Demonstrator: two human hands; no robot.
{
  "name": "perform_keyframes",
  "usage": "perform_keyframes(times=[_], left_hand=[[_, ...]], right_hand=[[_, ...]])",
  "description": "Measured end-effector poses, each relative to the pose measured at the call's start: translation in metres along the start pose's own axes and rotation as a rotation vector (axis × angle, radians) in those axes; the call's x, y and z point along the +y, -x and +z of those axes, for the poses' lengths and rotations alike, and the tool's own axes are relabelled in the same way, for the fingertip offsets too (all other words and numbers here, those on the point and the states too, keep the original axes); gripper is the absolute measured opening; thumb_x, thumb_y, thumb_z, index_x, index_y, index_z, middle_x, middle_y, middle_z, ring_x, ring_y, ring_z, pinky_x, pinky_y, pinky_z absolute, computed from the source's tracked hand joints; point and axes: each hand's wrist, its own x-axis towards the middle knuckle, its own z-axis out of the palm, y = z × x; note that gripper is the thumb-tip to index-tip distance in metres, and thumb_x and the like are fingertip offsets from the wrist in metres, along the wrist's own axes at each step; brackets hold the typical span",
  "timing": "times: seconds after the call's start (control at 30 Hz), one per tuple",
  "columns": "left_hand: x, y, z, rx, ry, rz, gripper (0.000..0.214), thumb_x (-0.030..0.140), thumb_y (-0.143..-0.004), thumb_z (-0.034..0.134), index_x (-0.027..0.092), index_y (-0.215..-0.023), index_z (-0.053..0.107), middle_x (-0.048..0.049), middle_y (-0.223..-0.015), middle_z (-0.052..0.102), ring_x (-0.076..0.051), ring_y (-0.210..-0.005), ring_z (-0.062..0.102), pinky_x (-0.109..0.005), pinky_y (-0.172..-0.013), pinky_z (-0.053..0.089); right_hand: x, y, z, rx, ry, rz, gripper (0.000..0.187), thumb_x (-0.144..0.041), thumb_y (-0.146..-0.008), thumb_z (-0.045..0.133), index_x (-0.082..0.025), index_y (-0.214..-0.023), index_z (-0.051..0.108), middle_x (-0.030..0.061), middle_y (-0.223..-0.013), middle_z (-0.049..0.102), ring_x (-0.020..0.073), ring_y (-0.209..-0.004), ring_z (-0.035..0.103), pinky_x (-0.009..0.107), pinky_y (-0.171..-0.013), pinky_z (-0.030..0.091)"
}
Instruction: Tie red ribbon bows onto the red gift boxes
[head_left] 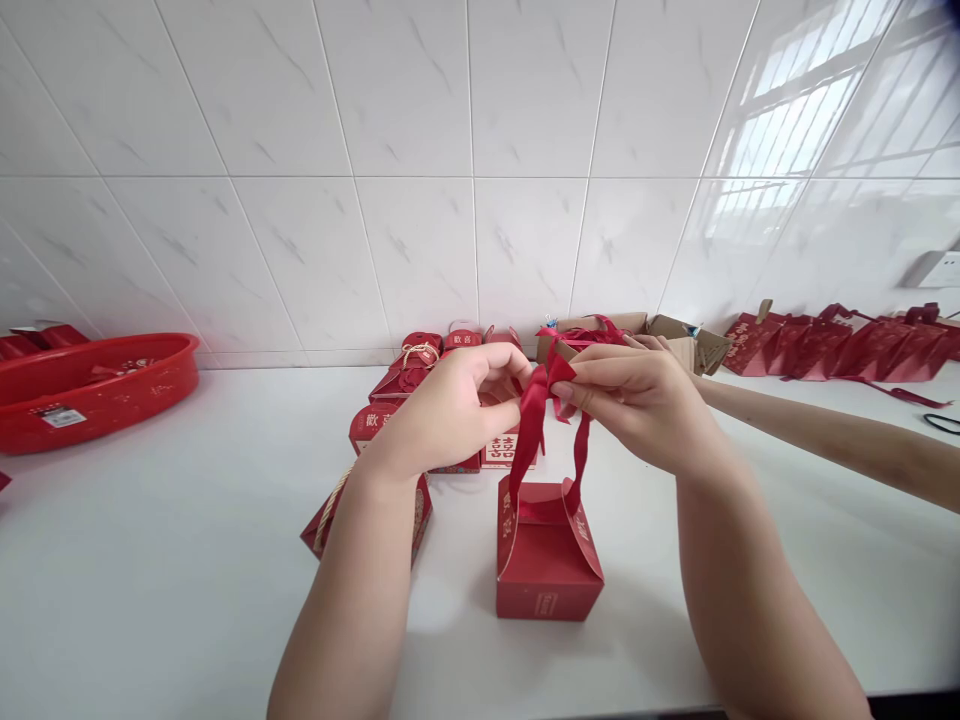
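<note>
lower down, red box (551, 560); ribbon (532, 420) between hands (457, 415) (637, 400)

White table (187, 580) carries a ribboned red box (549, 575). Left of that box: rope-handled box (421, 520); farther left, red basin (154, 390). Behind the ribboned box: clustered red boxes (405, 388), cardboard carton (637, 325). Well to its right: row of red packages (840, 348), black cord (941, 430).

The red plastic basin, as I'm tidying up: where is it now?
In the head view, the red plastic basin sits at the far left on the white table, near the tiled wall, left of the person's left hand.
</note>
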Motion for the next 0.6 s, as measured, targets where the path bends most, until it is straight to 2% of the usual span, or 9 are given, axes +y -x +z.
perform_keyframes(times=[0.13,0.33,0.6], left_hand=[[0.0025,0.0028,-0.0022,-0.004,0.010,0.025,0.003,0.015,-0.082,0.055,0.017,-0.083,0.057,0.0014,-0.077,0.062,-0.008,-0.069,0.058,-0.019,-0.060,0.048],[0.0049,0.0055,-0.0049,-0.010,0.000,0.040,0.008,0.010,-0.080,0.054,0.017,-0.083,0.058,0.0005,-0.080,0.063,-0.009,-0.071,0.059,-0.019,-0.060,0.049],[0.0054,0.0072,-0.0058,-0.006,-0.024,0.060,0.009,0.011,-0.081,0.054,0.017,-0.085,0.058,-0.0007,-0.084,0.063,-0.011,-0.077,0.061,-0.022,-0.065,0.050]], right_hand=[[-0.0025,-0.0002,0.0022,0.013,-0.031,0.004,0.027,-0.019,-0.086,0.057,-0.016,-0.059,0.060,0.0013,-0.062,0.053,0.0108,-0.062,0.051,0.023,-0.052,0.038],[-0.0028,-0.0016,0.0041,0.032,-0.089,-0.036,0.029,-0.020,-0.086,0.057,-0.015,-0.058,0.057,-0.0002,-0.057,0.048,0.0087,-0.053,0.042,0.025,-0.050,0.036],[-0.0063,-0.0012,0.0078,0.063,-0.139,-0.023,0.020,-0.019,-0.085,0.058,-0.014,-0.066,0.062,-0.0001,-0.061,0.049,0.0087,-0.055,0.040,0.026,-0.052,0.036]])
